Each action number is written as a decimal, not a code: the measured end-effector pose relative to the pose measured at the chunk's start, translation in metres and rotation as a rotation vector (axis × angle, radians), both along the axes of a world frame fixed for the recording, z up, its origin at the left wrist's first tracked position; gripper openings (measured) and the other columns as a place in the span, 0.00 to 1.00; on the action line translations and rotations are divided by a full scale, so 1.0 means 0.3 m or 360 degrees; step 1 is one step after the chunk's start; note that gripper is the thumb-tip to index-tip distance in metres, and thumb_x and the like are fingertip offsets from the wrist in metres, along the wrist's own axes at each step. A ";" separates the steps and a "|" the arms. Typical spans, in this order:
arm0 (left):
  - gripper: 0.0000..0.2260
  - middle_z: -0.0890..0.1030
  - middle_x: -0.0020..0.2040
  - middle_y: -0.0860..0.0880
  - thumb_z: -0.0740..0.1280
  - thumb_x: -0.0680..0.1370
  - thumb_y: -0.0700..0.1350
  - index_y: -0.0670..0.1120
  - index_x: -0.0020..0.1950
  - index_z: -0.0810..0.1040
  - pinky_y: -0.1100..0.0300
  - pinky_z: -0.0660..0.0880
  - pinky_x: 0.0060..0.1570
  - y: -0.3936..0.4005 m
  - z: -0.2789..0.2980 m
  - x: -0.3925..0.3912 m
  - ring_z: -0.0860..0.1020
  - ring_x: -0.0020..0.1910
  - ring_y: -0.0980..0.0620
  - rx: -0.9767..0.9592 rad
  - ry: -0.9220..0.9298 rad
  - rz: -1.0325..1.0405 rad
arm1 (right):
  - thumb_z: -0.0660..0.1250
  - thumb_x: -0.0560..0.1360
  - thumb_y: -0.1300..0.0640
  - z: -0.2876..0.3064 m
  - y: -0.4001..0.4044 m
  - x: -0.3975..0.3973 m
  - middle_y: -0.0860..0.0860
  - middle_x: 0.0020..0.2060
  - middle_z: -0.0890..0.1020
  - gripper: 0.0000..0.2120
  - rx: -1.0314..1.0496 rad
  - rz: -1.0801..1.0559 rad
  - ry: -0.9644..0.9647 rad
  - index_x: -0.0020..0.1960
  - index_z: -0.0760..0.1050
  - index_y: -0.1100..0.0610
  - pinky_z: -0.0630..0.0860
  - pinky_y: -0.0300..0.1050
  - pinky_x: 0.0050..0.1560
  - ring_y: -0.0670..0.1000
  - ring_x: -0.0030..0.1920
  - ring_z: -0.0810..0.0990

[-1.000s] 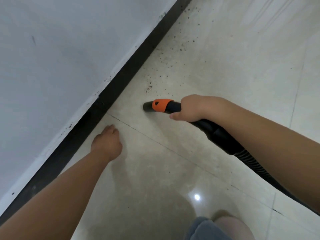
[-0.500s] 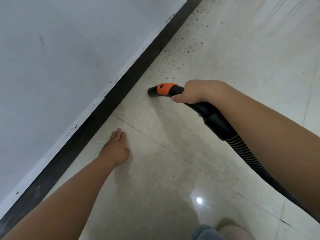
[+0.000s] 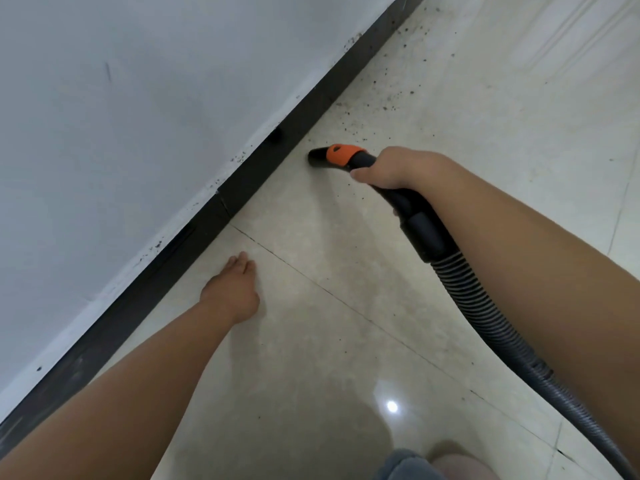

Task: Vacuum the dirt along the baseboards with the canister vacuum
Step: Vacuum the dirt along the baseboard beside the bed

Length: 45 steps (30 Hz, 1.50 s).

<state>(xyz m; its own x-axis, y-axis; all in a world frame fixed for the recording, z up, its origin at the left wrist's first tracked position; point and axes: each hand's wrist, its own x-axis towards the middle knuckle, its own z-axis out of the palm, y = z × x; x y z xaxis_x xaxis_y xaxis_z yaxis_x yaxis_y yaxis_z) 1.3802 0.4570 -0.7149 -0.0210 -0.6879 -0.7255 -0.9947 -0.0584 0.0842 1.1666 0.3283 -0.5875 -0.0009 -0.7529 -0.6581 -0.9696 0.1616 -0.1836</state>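
Observation:
My right hand (image 3: 398, 168) grips the black vacuum handle just behind its orange collar (image 3: 341, 154). The black nozzle tip (image 3: 317, 157) is down at the pale tiled floor, a short way out from the black baseboard (image 3: 277, 157). Dark specks of dirt (image 3: 388, 102) lie scattered on the tiles beyond the nozzle, along the baseboard toward the top. The ribbed black hose (image 3: 485, 317) runs back under my right forearm to the lower right. My left hand (image 3: 233, 289) rests flat on the floor with straight fingers, close to the baseboard. The canister itself is out of view.
A white wall (image 3: 121, 116) rises above the baseboard on the left, with small dark specks along its lower edge. A tile joint (image 3: 311, 282) crosses the floor diagonally. My knee in grey cloth (image 3: 415, 465) shows at the bottom edge.
The nozzle has moved forward along the baseboard and closer to it, into the strip of specks. My left hand has flattened on the floor and stays behind.

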 end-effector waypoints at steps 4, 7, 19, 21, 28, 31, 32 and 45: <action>0.26 0.41 0.78 0.45 0.52 0.82 0.43 0.40 0.77 0.45 0.57 0.50 0.75 0.005 -0.007 -0.014 0.42 0.77 0.48 -0.0011 0.0086 0.0055 | 0.57 0.78 0.43 -0.037 -0.014 -0.018 0.56 0.45 0.73 0.18 -0.0040 0.0061 0.0097 0.51 0.66 0.59 0.66 0.44 0.45 0.55 0.44 0.73; 0.25 0.43 0.78 0.45 0.52 0.82 0.42 0.40 0.77 0.49 0.59 0.49 0.74 -0.016 0.004 0.008 0.43 0.77 0.49 -0.0153 0.0148 0.0115 | 0.57 0.78 0.43 -0.064 -0.005 0.016 0.56 0.45 0.73 0.18 -0.0050 0.0113 0.0008 0.53 0.67 0.59 0.66 0.43 0.45 0.55 0.44 0.73; 0.22 0.46 0.78 0.46 0.52 0.82 0.44 0.42 0.76 0.56 0.59 0.54 0.74 0.043 0.009 0.075 0.45 0.77 0.50 -0.0261 0.0122 0.0109 | 0.58 0.78 0.43 -0.174 -0.102 0.024 0.60 0.58 0.76 0.25 -0.0338 -0.0389 -0.0253 0.63 0.69 0.64 0.67 0.43 0.44 0.58 0.51 0.76; 0.20 0.49 0.78 0.47 0.53 0.82 0.44 0.43 0.73 0.63 0.60 0.56 0.73 0.041 0.007 0.108 0.47 0.77 0.51 -0.0313 0.0106 0.0112 | 0.58 0.78 0.43 -0.151 -0.109 0.031 0.60 0.59 0.75 0.27 -0.0311 -0.0407 -0.0302 0.65 0.68 0.64 0.67 0.44 0.46 0.59 0.56 0.76; 0.18 0.56 0.77 0.46 0.56 0.80 0.41 0.41 0.70 0.69 0.60 0.61 0.70 0.094 -0.040 0.176 0.54 0.76 0.52 -0.0425 0.0131 0.0196 | 0.60 0.77 0.42 -0.127 0.110 0.094 0.56 0.45 0.74 0.24 -0.0123 0.0180 -0.0246 0.59 0.71 0.63 0.66 0.42 0.36 0.53 0.43 0.72; 0.17 0.61 0.75 0.46 0.57 0.79 0.41 0.41 0.67 0.72 0.60 0.63 0.68 0.111 -0.048 0.189 0.59 0.74 0.51 -0.0486 0.0130 0.0234 | 0.60 0.77 0.43 -0.151 0.260 0.159 0.53 0.43 0.72 0.22 -0.0058 0.0399 -0.0329 0.57 0.71 0.62 0.64 0.42 0.32 0.52 0.42 0.71; 0.17 0.61 0.75 0.46 0.57 0.79 0.41 0.41 0.66 0.73 0.60 0.64 0.67 0.116 -0.049 0.195 0.61 0.74 0.51 -0.0486 0.0112 0.0254 | 0.60 0.77 0.43 -0.159 0.294 0.177 0.53 0.43 0.71 0.21 -0.0049 0.0440 -0.0344 0.56 0.71 0.61 0.64 0.42 0.33 0.52 0.42 0.71; 0.14 0.67 0.71 0.43 0.58 0.78 0.40 0.38 0.61 0.75 0.58 0.67 0.62 0.158 -0.043 0.185 0.67 0.69 0.46 -0.0423 0.0072 0.0252 | 0.59 0.78 0.44 -0.189 -0.014 0.027 0.60 0.56 0.77 0.24 -0.0416 -0.0169 -0.0147 0.62 0.69 0.64 0.64 0.43 0.43 0.55 0.45 0.72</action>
